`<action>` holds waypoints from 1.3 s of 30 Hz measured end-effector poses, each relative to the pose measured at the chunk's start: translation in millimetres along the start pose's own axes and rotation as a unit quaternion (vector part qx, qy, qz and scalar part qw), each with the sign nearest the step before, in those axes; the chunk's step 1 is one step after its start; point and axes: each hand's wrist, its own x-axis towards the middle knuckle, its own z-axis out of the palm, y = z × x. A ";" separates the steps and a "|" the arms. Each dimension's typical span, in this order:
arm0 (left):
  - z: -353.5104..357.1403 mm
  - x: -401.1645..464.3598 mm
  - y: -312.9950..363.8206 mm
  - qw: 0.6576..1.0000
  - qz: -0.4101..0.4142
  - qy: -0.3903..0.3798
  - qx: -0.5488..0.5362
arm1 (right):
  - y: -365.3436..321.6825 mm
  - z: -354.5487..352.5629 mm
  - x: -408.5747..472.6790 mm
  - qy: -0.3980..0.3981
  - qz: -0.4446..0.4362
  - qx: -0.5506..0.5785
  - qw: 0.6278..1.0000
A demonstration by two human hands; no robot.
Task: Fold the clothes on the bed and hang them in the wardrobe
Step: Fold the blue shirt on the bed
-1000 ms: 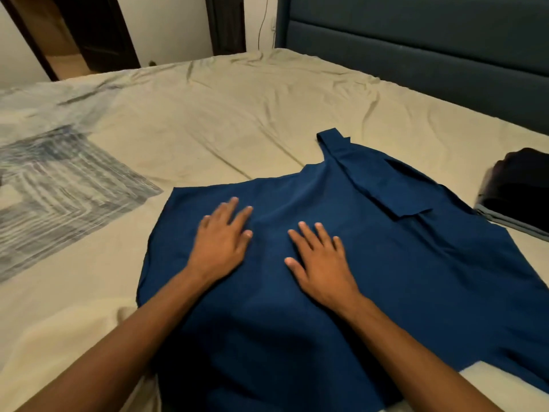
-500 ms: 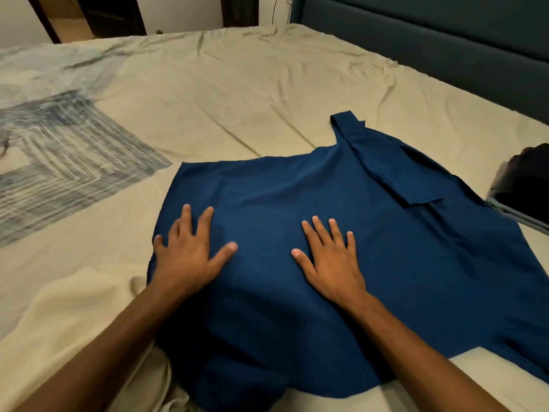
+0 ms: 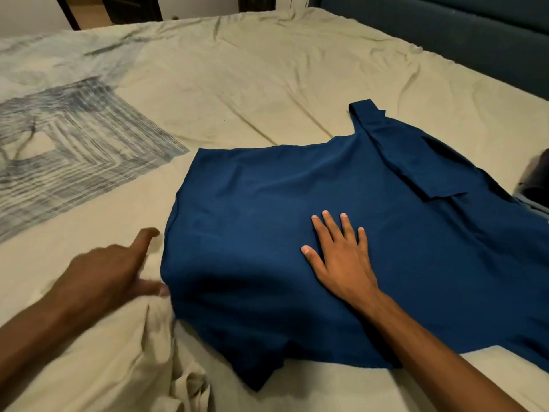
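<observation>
1. I see the blue garment [image 3: 297, 233] spread flat on the bed [image 3: 237, 84], toward the near right side of the cream sheet, with a strap sticking up at its far edge.
2. A folded flap of the same cloth lies across its far right part.
3. My right hand [image 3: 341, 257] rests palm down on the middle of the garment, fingers straight and slightly spread, holding nothing.
4. My left hand [image 3: 110, 278] sits off the cloth, on the sheet just beside the garment's left edge. It is blurred; the forefinger points out and the thumb reaches toward the hem, but I cannot tell whether it touches or pinches the fabric.
5. The sheet bunches into folds below the left hand, near the bed's front edge.
6. A grey-blue striped print [image 3: 74, 162] marks the sheet at far left, well apart from the garment.
7. A dark bundle [image 3: 534, 179] lies at the right edge, just beside the garment.
8. A dark blue headboard [image 3: 445, 34] runs along the far right.
</observation>
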 end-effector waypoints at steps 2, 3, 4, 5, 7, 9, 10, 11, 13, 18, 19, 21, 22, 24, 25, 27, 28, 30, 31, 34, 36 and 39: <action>-2.3 25.0 -37.8 0.997 0.005 0.081 0.005 | -3.9 0.5 -2.3 -0.004 -0.008 -0.003 1.000; -2.8 40.4 -60.5 0.994 0.000 0.109 0.007 | -5.5 0.6 -3.5 -0.004 -0.011 -0.001 1.000; -9.0 52.8 -80.1 0.992 -0.020 0.121 0.007 | -7.9 0.5 -4.3 -0.003 -0.013 0.002 1.000; -13.1 68.5 -101.2 0.992 -0.044 0.121 0.012 | -10.1 0.2 -5.0 -0.002 -0.016 0.004 1.000; -22.0 93.3 -134.4 0.989 -0.077 0.118 0.039 | -15.4 -0.8 -4.8 -0.004 -0.019 0.005 1.000; -28.7 109.3 -152.8 0.988 -0.060 0.119 0.083 | -20.0 -1.4 -4.0 -0.009 -0.025 0.002 1.000; -33.2 111.4 -153.2 0.983 -0.058 0.128 0.117 | -22.2 -1.3 -3.7 -0.010 -0.029 0.003 1.000; -35.5 115.1 -149.8 0.977 -0.058 0.137 0.153 | -23.9 -1.5 -3.5 -0.011 -0.033 0.004 0.999; -42.6 120.9 -129.0 0.959 -0.109 0.128 0.229 | -26.1 -1.9 -4.0 -0.017 -0.046 0.002 0.999; -52.2 97.1 -13.1 0.969 0.009 0.191 0.156 | -17.5 -5.5 -19.9 -0.044 -0.128 0.009 0.991; -46.0 77.2 19.2 0.967 0.088 0.220 0.098 | -14.3 -5.9 -26.6 -0.047 -0.146 0.011 0.988; -34.3 18.5 84.5 0.950 0.225 0.212 -0.036 | -8.7 -6.2 -38.7 -0.058 -0.177 0.006 0.982; -27.8 -13.5 111.3 0.941 0.276 0.181 -0.076 | -6.7 -6.4 -43.8 -0.064 -0.188 0.003 0.980; -8.4 -65.3 148.6 0.929 0.341 0.120 -0.078 | -3.9 -7.1 -51.2 -0.069 -0.202 0.003 0.977; 0.3 -81.4 158.0 0.928 0.354 0.098 -0.061 | -3.2 -7.7 -53.0 -0.071 -0.207 0.003 0.976; 12.3 -95.2 164.5 0.930 0.355 0.087 -0.040 | -2.9 -9.0 -56.5 -0.076 -0.213 0.003 0.974; 12.6 -95.5 163.0 0.930 0.350 0.106 -0.039 | -2.9 -9.4 -57.4 -0.077 -0.214 0.004 0.974; 6.2 -93.6 155.9 0.922 0.346 0.164 -0.057 | -2.1 -9.9 -59.3 -0.080 -0.217 0.006 0.973; 2.0 -91.8 150.6 0.913 0.353 0.194 -0.063 | -1.0 -9.8 -60.7 -0.082 -0.220 0.006 0.972; -7.0 -94.2 129.0 0.903 0.405 0.142 -0.030 | 5.4 -9.5 -67.6 -0.084 -0.237 0.000 0.968; -0.6 -96.4 118.3 0.895 0.444 0.031 0.024 | 11.0 -10.0 -73.6 -0.088 -0.250 0.000 0.964; 14.5 -95.4 110.7 0.898 0.436 -0.042 0.035 | 22.3 -13.5 -85.6 -0.099 -0.269 0.017 0.958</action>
